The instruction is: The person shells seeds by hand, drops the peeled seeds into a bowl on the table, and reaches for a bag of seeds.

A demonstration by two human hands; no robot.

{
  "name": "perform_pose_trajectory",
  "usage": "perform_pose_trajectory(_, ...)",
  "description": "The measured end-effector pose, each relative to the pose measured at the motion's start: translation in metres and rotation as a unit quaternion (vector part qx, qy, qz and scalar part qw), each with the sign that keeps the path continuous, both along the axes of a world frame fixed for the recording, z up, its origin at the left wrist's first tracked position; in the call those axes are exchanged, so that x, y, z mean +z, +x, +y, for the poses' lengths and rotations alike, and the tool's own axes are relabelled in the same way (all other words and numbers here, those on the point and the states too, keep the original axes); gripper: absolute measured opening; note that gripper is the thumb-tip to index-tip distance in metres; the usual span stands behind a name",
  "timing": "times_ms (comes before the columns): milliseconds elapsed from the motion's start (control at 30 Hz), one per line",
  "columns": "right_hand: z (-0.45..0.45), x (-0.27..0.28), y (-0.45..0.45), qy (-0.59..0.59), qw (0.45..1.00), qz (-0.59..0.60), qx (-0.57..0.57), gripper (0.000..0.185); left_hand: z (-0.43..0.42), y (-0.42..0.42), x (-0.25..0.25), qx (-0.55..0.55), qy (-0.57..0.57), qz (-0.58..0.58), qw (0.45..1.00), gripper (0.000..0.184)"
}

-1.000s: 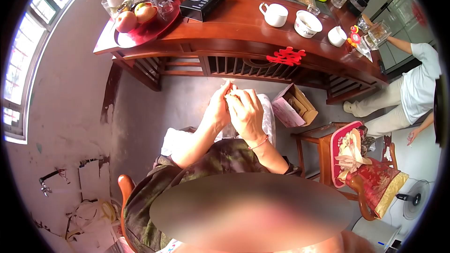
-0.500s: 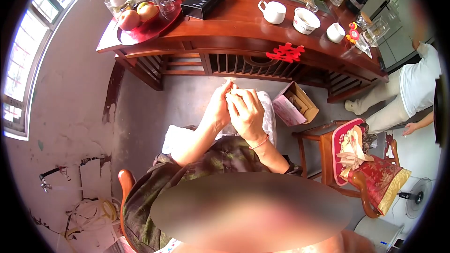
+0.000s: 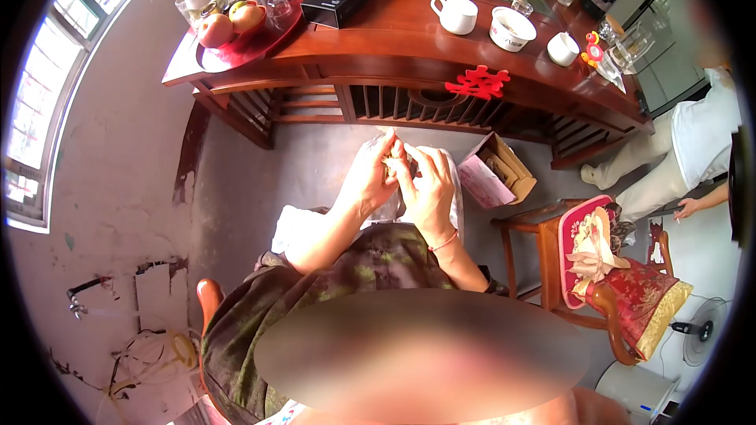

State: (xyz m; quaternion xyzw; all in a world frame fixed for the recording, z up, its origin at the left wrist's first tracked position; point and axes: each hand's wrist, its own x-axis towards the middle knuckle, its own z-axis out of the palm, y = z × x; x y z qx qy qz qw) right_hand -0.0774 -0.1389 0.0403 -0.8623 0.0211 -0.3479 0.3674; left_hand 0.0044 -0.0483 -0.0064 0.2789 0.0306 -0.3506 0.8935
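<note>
Small brown thing point(image 3: 391, 163), too tiny to identify, sits between left hand point(image 3: 367, 176) and right hand point(image 3: 429, 195). Left hand clamped on it at the fingertips; right thumb close against it, fingers bent, can't tell if gripping. Farther out: open pink box point(image 3: 483, 182) on floor point(image 3: 303, 165), then wooden table point(image 3: 370, 49) bearing white cup point(image 3: 457, 16), bowl point(image 3: 511, 38), black box point(image 3: 339, 1).

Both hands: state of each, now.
Left hand: holding a small brownish piece, unidentifiable.
Right hand: at that piece; grip open or closed, cannot be told.
</note>
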Motion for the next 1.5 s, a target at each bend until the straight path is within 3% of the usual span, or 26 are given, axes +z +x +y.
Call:
perform_pose_trajectory(233,-0.001,-0.007,0.003,0.168,0.985,0.011,0.042,0.023,0.006,-0.004,0.004,-0.030,0.008,-0.021,0.999,0.037)
perform_pose_trajectory(367,-0.002,-0.006,0.002,0.210,0.976,0.032,0.057,0.017,0.009,-0.004,-0.003,-0.033,-0.067,-0.008,0.997,0.031)
perform_pose_trajectory(500,0.000,-0.009,0.000,0.216,0.975,0.024,0.053,0.012,0.008,-0.005,-0.009,-0.029,-0.071,0.004,0.997,0.030)
perform_pose_trajectory(700,0.008,-0.005,0.001,-0.006,0.999,-0.035,-0.022,0.012,0.002,-0.004,-0.016,0.030,-0.039,0.013,0.999,0.025)
perform_pose_trajectory(967,0.015,0.001,-0.004,-0.072,0.997,-0.032,-0.012,0.013,-0.001,-0.003,-0.034,0.063,0.022,-0.015,0.998,0.033)
perform_pose_trajectory(1267,0.016,-0.001,-0.005,-0.057,0.997,-0.048,0.007,0.018,0.008,-0.001,-0.024,0.000,-0.057,-0.025,0.998,0.035)
perform_pose_trajectory(1333,0.017,0.000,-0.005,-0.060,0.997,-0.044,0.012,0.018,0.008,-0.002,-0.017,0.013,-0.067,0.056,0.996,0.036)
perform_pose_trajectory(1500,0.016,0.002,-0.007,-0.018,0.999,-0.037,0.021,0.018,0.018,0.003,-0.007,-0.016,-0.073,0.062,0.995,0.037)
